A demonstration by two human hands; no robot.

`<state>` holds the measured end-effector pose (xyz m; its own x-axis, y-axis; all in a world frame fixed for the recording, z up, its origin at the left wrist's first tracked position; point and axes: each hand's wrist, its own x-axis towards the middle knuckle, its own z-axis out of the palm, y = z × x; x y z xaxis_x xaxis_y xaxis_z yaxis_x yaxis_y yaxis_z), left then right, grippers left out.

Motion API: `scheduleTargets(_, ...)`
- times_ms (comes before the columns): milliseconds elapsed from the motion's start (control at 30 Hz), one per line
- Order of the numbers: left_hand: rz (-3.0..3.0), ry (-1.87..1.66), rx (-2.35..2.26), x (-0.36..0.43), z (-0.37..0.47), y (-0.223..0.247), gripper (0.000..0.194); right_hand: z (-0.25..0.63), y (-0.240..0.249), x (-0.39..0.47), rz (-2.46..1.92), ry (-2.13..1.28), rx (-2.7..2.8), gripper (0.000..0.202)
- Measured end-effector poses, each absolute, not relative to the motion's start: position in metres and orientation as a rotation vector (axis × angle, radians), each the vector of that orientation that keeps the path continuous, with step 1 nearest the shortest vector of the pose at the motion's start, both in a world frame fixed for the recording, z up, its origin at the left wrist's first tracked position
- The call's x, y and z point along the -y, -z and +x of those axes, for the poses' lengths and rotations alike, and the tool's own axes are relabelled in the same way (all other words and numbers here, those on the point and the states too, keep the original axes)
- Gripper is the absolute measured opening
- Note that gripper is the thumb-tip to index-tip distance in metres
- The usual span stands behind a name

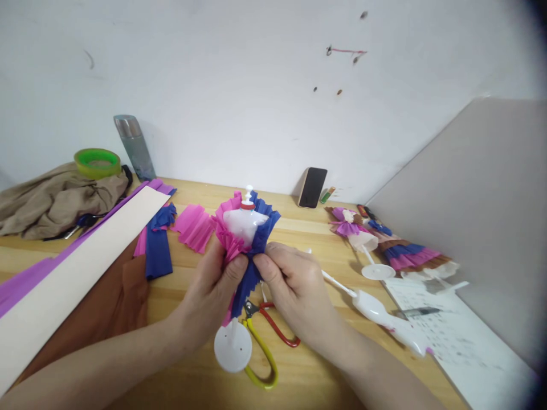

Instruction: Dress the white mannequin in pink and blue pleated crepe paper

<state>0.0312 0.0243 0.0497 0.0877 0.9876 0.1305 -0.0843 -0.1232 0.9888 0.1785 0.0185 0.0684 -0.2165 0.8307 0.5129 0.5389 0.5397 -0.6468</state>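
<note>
Between my hands, just in front of me, is a small white dress form (243, 224) with a red neck band and a round white base (233, 348). Pleated pink crepe paper (226, 234) and blue crepe paper (261, 230) wrap around its body. My left hand (213, 279) pinches the pink paper at the waist, thumb pressed forward. At the same height my right hand (294, 282) pinches the blue paper, its fingers curled. Beneath them on the table lie scissors (267, 330) with one yellow and one red handle, partly hidden by the hands and base.
Crepe paper strips (159, 250) and a long cream strip (94, 262) lie left, near a flask (135, 147) and green tape roll (97, 163). A phone (313, 188) leans on the wall. Rightward are finished paper dresses (410, 253), a glue gun (384, 319) and a written sheet (465, 347).
</note>
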Motion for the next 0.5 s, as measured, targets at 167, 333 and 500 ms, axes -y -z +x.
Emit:
scheduleTargets(167,1.147,-1.186,-0.977,-0.030,0.032,-0.052,0.036,0.181,-0.073,-0.022,-1.157,-0.650,1.909,0.034)
scheduleTargets(333,0.990,-1.149,-0.963,-0.035,0.030,-0.049,0.034,0.181,-0.069,-0.026,-1.255,-0.682,1.885,0.033)
scheduleTargets(500,0.881,-1.149,-0.909,-0.036,0.027,-0.046,0.020,0.181,-0.067,-0.027,-1.270,-0.685,1.881,0.036)
